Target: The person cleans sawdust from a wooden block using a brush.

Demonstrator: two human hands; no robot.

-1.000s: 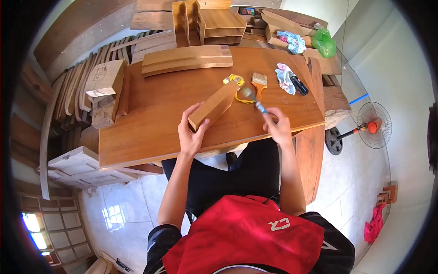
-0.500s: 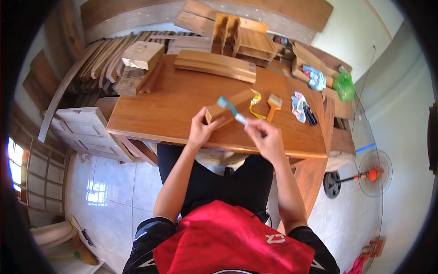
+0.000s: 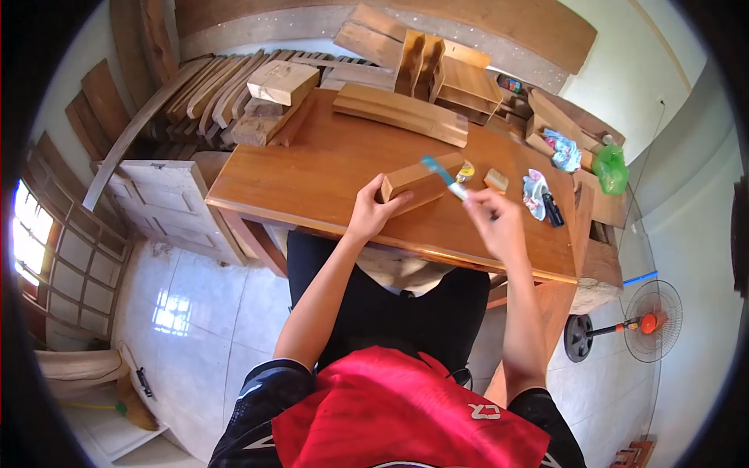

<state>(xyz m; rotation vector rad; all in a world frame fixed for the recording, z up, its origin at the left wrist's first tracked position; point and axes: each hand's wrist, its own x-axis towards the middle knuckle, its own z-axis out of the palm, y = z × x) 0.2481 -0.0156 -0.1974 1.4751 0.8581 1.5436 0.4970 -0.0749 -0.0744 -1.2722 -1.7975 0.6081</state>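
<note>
My left hand [image 3: 376, 209] grips the near left end of a rectangular wooden block [image 3: 406, 179], fingers wrapped round its side. The block is held tilted over the brown wooden table [image 3: 289, 183]. In my right hand [image 3: 499, 225] is a toothbrush [image 3: 446, 175] with a teal head and a pale handle. Its head overlaps the block's upper face in this view. Behind the block, a yellow tape measure [image 3: 466, 171] shows in part. A flat paintbrush [image 3: 495, 180] lies just beyond my right hand, its handle hidden.
A crumpled cloth [image 3: 534, 193] and a black object [image 3: 553, 209] lie at the table's right. A long grooved wooden piece [image 3: 402, 115] rests at the back, near a small wooden shelf [image 3: 468, 82]. Stacked boards [image 3: 226, 93] stand left. A fan [image 3: 654, 321] stands right.
The head view has shifted, so everything sits further right. The toothbrush has moved along the block towards its far end; my left hand keeps its hold on the block.
</note>
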